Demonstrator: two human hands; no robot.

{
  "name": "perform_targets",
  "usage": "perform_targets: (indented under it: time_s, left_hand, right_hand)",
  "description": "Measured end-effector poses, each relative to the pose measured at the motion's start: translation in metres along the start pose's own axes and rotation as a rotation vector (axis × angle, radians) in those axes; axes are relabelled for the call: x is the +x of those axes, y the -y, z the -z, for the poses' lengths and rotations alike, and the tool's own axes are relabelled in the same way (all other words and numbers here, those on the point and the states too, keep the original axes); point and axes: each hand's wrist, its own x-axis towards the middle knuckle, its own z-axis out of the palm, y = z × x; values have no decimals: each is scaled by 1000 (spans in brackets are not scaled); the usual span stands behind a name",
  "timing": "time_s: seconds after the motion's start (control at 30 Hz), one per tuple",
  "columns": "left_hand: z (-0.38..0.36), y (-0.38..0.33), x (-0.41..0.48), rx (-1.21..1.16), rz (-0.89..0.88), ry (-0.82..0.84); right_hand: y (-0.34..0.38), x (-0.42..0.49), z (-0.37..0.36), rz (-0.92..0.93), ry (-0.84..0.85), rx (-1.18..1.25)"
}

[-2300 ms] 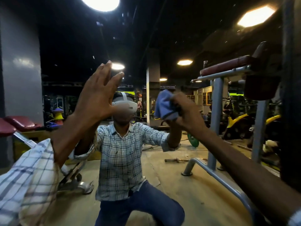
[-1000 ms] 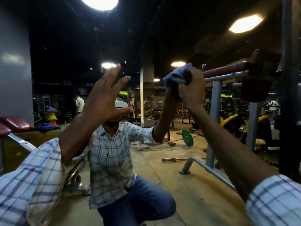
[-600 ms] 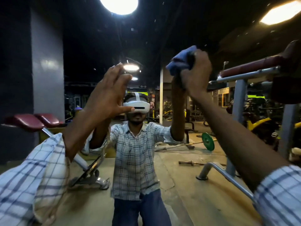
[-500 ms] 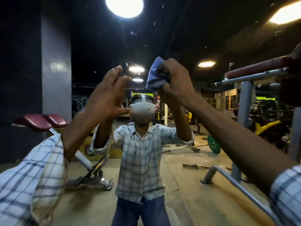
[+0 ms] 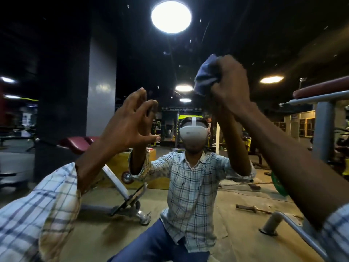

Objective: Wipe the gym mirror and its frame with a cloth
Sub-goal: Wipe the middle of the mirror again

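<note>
My R hand [image 5: 229, 82], fist tight round the bunched cloth [image 5: 205, 76], has climbed the mirror [image 5: 143, 59] to above-right of my L hand [image 5: 130, 125], still splayed wide, so upper glass is mid-wipe.

Cloth [image 5: 204, 76] against mirror [image 5: 236, 25], up right of bench [image 5: 79, 144].

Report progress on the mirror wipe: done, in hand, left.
Done: nothing verifiable; the mirror shows no clear wiped patch. In hand: the right hand grips the bunched blue cloth high against the glass; the left hand is spread open. Left: specks up top; the frame is out of view.
</note>
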Motion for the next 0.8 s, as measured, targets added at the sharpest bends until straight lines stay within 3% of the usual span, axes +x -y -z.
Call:
perform_targets:
  time_s: [0.07, 0.1, 0.23, 0.3, 0.4, 0.43, 0.57, 0.73, 0.8]
  left_hand:
    - [1, 6, -2, -7, 27, 2]
    - [2, 8, -3, -9, 29, 4]
    - [4, 14, -5, 18, 0, 18]
    - [8, 23, -6, 38, -16, 3]
    - [16, 39, -8, 19, 23, -12]
    - [18, 44, -10, 21, 30, -12]
    - [23, 66, -15, 33, 27, -8]
    - [27, 85, -23, 35, 44, -13]
    - [27, 90, -26, 31, 44, -7]
  right_hand:
    - [3, 2, -3, -196, -152, 15]
    - [12, -5, -13, -200, -140, 28]
    - [41, -39, -45, 96, 191, 17]
    - [35, -31, -37, 47, 96, 2]
    - [30, -21, -31, -228, -136, 28]
    - [38, -24, -36, -235, -111, 47]
    - [57, -40, -52, 85, 220, 52]
    - [61, -32, -60, -241, -142, -10]
    - [80, -45, -75, -107, 11, 55]
